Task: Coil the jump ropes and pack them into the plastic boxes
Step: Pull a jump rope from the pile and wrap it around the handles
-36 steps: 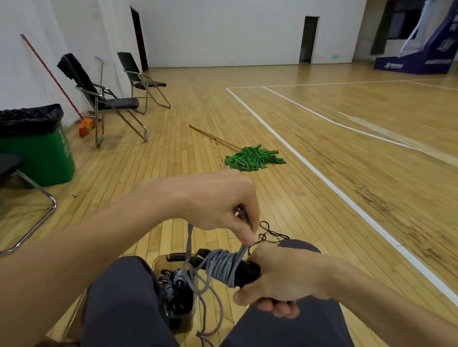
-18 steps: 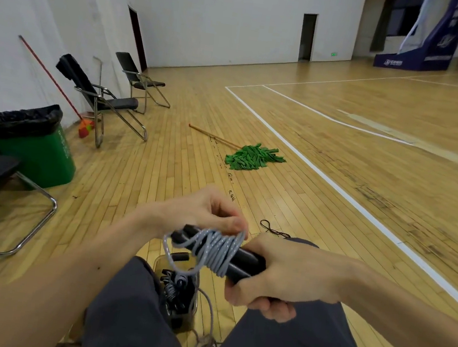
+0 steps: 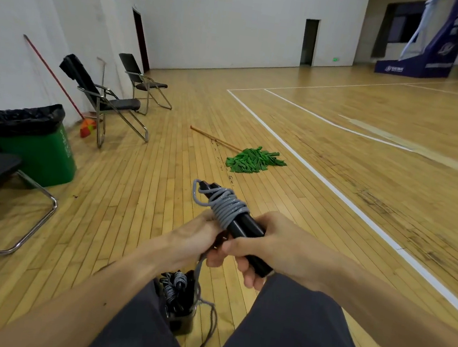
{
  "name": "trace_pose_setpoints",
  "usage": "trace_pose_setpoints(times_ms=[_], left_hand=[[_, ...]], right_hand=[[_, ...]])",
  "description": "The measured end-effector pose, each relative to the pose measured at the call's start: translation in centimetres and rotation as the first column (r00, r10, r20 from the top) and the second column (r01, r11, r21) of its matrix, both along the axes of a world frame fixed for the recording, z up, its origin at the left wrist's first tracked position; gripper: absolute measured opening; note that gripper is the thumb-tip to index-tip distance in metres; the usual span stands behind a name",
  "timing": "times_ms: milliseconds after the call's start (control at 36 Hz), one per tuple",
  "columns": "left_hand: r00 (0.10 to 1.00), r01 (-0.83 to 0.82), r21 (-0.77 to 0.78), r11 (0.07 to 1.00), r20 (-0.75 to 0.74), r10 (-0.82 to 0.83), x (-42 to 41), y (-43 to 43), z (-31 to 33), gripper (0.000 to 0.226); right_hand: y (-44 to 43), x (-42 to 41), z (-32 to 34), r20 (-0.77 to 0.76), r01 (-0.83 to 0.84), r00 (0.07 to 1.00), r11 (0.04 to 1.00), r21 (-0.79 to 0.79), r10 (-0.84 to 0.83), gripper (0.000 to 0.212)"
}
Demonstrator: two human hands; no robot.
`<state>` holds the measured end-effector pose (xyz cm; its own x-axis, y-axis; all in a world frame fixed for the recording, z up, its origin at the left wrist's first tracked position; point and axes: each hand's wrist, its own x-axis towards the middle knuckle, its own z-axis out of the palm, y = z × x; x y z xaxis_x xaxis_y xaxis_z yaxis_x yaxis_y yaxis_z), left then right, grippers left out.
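So: right hand (image 3: 279, 248) has its grip curled round the two black handles (image 3: 247, 227), held in mid-air, with the grey cord (image 3: 229, 206) wound tight around them. The left hand (image 3: 197, 235) seems to pinch the cord just under the bundle, but its fingers are mostly hidden. Cord looks light, limp and springy, so turns likely slacken if tension drops: hold by the stiff handles and keep the loose tail (image 3: 211, 321) taut; target plastic box (image 3: 183, 322) sits on the floor (image 3: 135, 219) below the hands.

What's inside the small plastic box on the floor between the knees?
The small plastic box holds coiled grey jump rope with black handles. The dark trouser leg covers its left side, so the count and the bottom are hidden.
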<state>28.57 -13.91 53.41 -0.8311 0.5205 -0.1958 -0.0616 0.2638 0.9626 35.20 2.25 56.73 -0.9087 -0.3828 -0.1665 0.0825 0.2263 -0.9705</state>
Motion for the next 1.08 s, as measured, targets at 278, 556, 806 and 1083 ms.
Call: trace_pose_setpoints(times_ms=[278, 556, 806, 1083], left_hand=[[0.999, 0.016, 0.045, 0.999, -0.042, -0.014, 1.2, 0.4, 1.1, 0.032], [0.962, 0.129, -0.241, 0.962, -0.204, -0.180, 1.6, -0.5, 1.2, 0.023], [0.682, -0.169, -0.718, 0.676, -0.580, -0.446, 2.9, -0.3, 2.2, 0.023], [0.488, -0.241, -0.809, 0.537, -0.579, -0.653, 3.0, 0.5, 6.1, 0.019]], right_hand=[[0.9, -1.2, -0.1, -0.098, 0.128, 0.987, 0.992, -0.019, -0.130, 0.025], [2.9, -2.4, -1.4, -0.078, 0.218, 0.975, 0.966, 0.138, -0.209, 0.022], [2.5, -3.0, -2.2, -0.133, 0.252, 0.966, 0.930, 0.269, -0.223, 0.017], [1.5, -3.2, -2.0, -0.077, 0.102, 0.994, 0.842, 0.530, -0.073, 0.016]])
